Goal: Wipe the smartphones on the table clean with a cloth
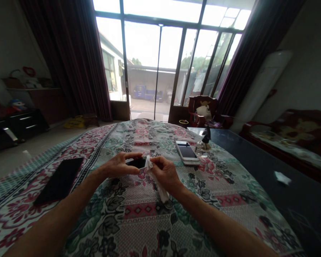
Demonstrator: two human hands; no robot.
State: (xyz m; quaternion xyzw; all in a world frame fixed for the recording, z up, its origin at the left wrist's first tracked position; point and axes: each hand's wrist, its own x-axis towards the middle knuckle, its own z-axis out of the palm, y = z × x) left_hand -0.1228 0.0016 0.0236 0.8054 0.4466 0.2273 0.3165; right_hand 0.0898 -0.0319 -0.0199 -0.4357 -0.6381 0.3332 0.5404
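Observation:
My left hand (122,165) grips a smartphone (138,163) with a dark screen and a white edge, thumb on the near side and fingers on the far side. At the phone's right end, my right hand (166,173) pinches a white tissue (149,163) against it. The tissue's loose end (163,194) hangs below the right hand towards the tablecloth. Right of my hands lie white phones (187,153), apparently stacked, screen up. A black tablet-like device (59,181) rests left of my left forearm.
A flowered tablecloth (139,228) covers the round table. Beyond the white phones stands a small glass object with a dark top (206,137). A crumpled white paper (283,177) lies on the dark surface (264,160) at the right. Glass doors (149,71) stand behind the table.

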